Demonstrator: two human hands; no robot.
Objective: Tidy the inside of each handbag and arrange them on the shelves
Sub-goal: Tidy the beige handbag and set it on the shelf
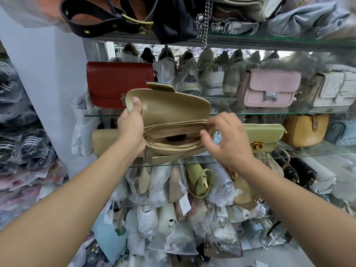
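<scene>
Head view: both forearms reach forward to the shelving. The left hand (131, 120) grips the left end of the raised flap of the beige handbag (169, 110), with the thumb pressed on the flap's lining and the fingers curled behind it. The right hand (227, 139) is at the right end of the bag's mouth, thumb and fingers closed in a pinch on the rim. Blur hides whether the zip pull is between them.

The handbag is held open, mouth up, at the front edge of a glass shelf (192, 162). Whether its base rests on that edge cannot be told. A dark object (176, 138) lies in the middle compartment.

Step in hand, as judged: inspect and tidy the interior.

1. Hold the flap fully back with the left hand so the mouth is unobstructed.
2. Spread the rim with the right hand before reaching in. The compartment looks narrow.
3. Settle or remove the dark object, then check the zipped pockets on either side.
4. Support the base throughout. A bag balanced on a glass edge may tip.

On the same shelf, a green handbag (264, 135) stands just to the right, and a long beige bag (105, 140) lies at the left end. On the shelf above, a red handbag (119, 83) stands at the left end and a pink handbag (269, 89) toward the right.
</scene>
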